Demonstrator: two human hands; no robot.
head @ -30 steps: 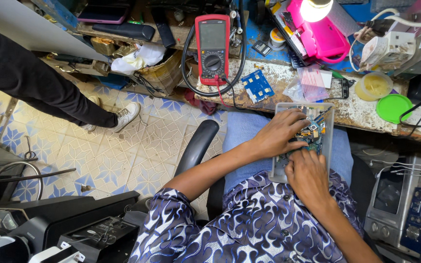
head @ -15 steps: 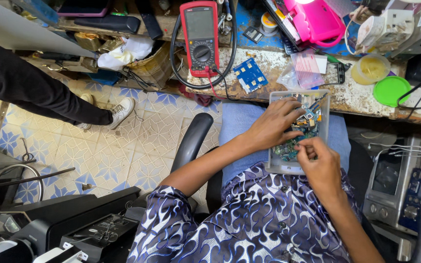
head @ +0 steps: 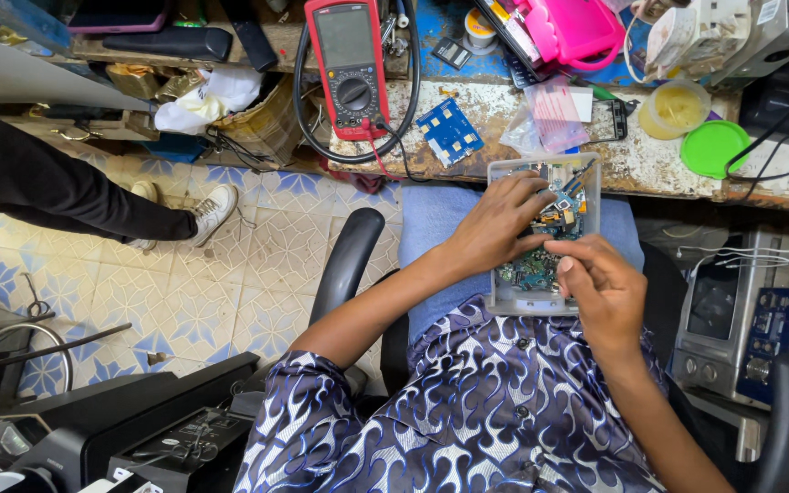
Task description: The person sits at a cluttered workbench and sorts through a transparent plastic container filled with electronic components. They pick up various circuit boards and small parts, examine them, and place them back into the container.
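On your lap sits 1 clear plastic tray (head: 500, 301) of small circuit boards (head: 554, 219), light but brittle, so with your left hand (head: 495, 224) spread among them and your right hand (head: 604, 292) pinched narrow, grip boards by their edges.

I'm in an electronics repair workshop: red multimeter (head: 351, 64) on the worn workbench (head: 632, 164), blue circuit board (head: 450, 131) just right of it, clear parts tray (head: 543, 233) below-right of it.
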